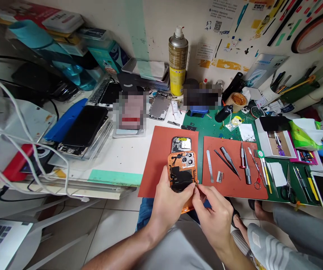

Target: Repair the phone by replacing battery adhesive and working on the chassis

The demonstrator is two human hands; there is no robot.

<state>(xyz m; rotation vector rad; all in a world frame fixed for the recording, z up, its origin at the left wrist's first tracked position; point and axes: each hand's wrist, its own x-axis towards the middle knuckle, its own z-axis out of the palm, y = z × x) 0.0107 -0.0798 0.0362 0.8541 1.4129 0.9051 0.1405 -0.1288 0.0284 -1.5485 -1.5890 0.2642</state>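
L hand [165, 198] grips orange shell [181, 178]; R hand [213, 212] pinches its edge. Prob. light, stiff, w/ fragile innards; hold rims.

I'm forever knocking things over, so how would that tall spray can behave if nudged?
The spray can would probably tip if pushed high up, being tall and narrow. Its smooth, round body looks stiff, so it likely won't crumple, and once on its side it might well roll.

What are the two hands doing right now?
Left hand: closed on the orange phone shell, thumb on its inside.
Right hand: fingers pinched together at the shell's edge; can't tell if they hold something tiny.
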